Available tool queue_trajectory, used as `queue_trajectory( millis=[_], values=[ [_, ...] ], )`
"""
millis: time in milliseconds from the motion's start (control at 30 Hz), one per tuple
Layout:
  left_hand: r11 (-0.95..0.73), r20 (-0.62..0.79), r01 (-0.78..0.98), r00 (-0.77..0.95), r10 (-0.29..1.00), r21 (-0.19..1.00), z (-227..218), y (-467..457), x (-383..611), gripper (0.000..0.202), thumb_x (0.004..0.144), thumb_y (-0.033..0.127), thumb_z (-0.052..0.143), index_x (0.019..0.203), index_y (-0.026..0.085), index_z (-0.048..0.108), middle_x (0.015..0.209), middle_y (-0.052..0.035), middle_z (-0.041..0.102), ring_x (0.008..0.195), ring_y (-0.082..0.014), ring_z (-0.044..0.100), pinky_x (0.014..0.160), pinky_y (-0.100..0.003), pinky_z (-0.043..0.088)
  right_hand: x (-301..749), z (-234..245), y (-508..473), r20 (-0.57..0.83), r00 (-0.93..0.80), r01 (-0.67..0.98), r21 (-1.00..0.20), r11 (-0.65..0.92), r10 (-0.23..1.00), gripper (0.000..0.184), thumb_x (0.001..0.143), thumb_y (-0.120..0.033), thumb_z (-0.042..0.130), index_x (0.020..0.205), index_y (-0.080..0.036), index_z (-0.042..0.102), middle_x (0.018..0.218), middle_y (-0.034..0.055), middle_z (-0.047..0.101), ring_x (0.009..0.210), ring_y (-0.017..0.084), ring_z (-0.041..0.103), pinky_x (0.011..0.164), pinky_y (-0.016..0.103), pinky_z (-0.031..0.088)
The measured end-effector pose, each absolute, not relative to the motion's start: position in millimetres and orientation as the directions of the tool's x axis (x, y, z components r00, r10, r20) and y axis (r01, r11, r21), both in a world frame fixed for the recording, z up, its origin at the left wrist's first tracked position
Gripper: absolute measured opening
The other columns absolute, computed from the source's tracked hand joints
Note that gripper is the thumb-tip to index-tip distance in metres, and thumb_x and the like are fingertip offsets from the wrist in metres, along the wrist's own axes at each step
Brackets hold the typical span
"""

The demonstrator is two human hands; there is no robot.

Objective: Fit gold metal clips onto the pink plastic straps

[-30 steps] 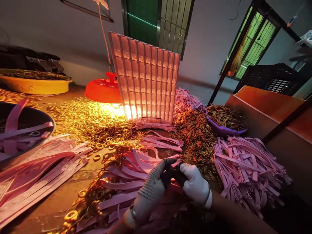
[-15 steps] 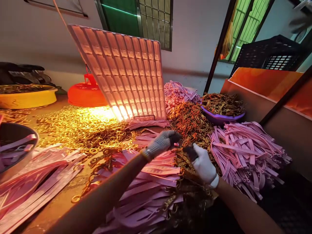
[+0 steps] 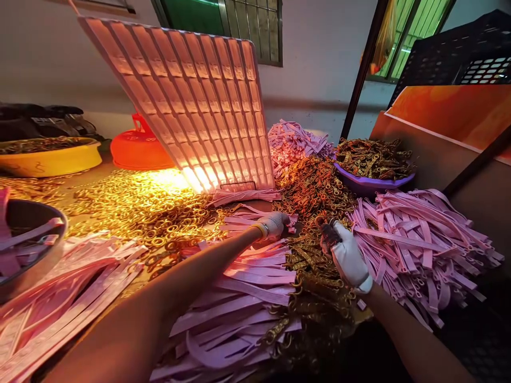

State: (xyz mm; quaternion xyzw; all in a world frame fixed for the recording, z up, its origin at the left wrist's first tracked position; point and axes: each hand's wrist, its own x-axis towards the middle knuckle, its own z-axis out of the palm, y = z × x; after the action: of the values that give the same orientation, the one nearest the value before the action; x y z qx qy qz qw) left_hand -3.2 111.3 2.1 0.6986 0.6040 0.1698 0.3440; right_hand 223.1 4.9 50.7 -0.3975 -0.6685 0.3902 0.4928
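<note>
My left hand (image 3: 273, 224), in a grey knitted glove, reaches far forward and rests with curled fingers on a small bundle of pink straps (image 3: 255, 217) near the foot of the ribbed pink tray (image 3: 195, 101). My right hand (image 3: 346, 255), in a white glove with dark fingertips, hovers over a heap of brass clasps (image 3: 315, 191) with its fingers pinched on a small metal piece. A pile of pink straps (image 3: 243, 298) lies under my left forearm.
Gold rings (image 3: 136, 205) spread under a red lamp (image 3: 138, 149). A purple dish of clasps (image 3: 373, 167) stands at the back right beside a large strap pile (image 3: 415, 244). A yellow basin (image 3: 48, 157), a dark bowl (image 3: 32, 239) and more straps (image 3: 59, 298) lie on the left.
My hands, joined close to me a second ago, have parted. The left one has stretched forward to the small strap bundle and the right one has moved up over the clasp heap.
</note>
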Motion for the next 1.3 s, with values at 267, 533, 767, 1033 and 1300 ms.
queue_trajectory(
  millis=[267, 533, 767, 1033, 1300],
  values=[
    [0.097, -0.157, 0.251, 0.231, 0.96, 0.963, 68, 13, -11, 0.041, 0.086, 0.055, 0.057, 0.092, 0.015, 0.061, 0.072, -0.0042, 0.062, 0.042, -0.0086, 0.05, 0.038, -0.021, 0.029, 207, 55, -17, 0.365, -0.433, 0.35, -0.774, 0.527, 0.824, 0.024, 0.094, -0.028, 0.05, 0.107, -0.019, 0.068, 0.097, 0.0078, 0.07, 0.086, 0.02, 0.062, 0.089, 0.034, 0.05],
    [0.018, -0.106, 0.302, 0.278, 0.955, 0.953, 83, -68, 11, 0.047, 0.089, 0.06, 0.046, 0.074, 0.017, 0.058, 0.042, 0.0035, 0.044, 0.034, -0.0089, 0.036, 0.037, -0.021, 0.027, 192, 78, -55, 0.147, -0.543, 0.791, -0.24, 0.562, 0.827, 0.03, 0.079, -0.012, 0.052, 0.106, -0.017, 0.062, 0.099, 0.0102, 0.07, 0.089, 0.025, 0.065, 0.074, 0.031, 0.046],
    [-0.241, 0.082, 0.558, 0.295, 0.952, 0.794, 56, -65, 15, 0.027, 0.082, 0.039, 0.059, 0.067, 0.018, 0.065, 0.066, -0.0047, 0.064, 0.059, -0.0154, 0.053, 0.053, -0.024, 0.039, 188, 72, -59, 0.118, -0.595, 0.799, -0.023, 0.601, 0.795, 0.03, 0.079, -0.009, 0.047, 0.105, -0.014, 0.062, 0.099, 0.0149, 0.068, 0.087, 0.027, 0.066, 0.071, 0.034, 0.048],
    [-0.09, 0.014, 0.408, 0.186, 0.983, 0.908, 43, -80, 7, 0.034, 0.089, 0.042, 0.052, 0.069, 0.017, 0.066, 0.059, -0.0028, 0.061, 0.049, -0.0139, 0.05, 0.049, -0.024, 0.038, 190, 85, -57, 0.023, -0.605, 0.77, -0.238, 0.592, 0.796, 0.033, 0.088, -0.032, 0.053, 0.117, -0.015, 0.055, 0.102, 0.0138, 0.072, 0.086, 0.028, 0.07, 0.064, 0.032, 0.044],
    [-0.282, 0.171, 0.611, 0.235, 0.957, 0.739, 26, -83, 5, 0.033, 0.09, 0.034, 0.046, 0.078, 0.019, 0.073, 0.078, -0.005, 0.074, 0.071, -0.0208, 0.063, 0.069, -0.031, 0.049, 184, 70, -55, -0.058, -0.604, 0.794, -0.13, 0.594, 0.795, 0.028, 0.081, -0.032, 0.057, 0.104, -0.017, 0.061, 0.089, 0.0126, 0.074, 0.08, 0.031, 0.072, 0.057, 0.031, 0.041]
  ],
)
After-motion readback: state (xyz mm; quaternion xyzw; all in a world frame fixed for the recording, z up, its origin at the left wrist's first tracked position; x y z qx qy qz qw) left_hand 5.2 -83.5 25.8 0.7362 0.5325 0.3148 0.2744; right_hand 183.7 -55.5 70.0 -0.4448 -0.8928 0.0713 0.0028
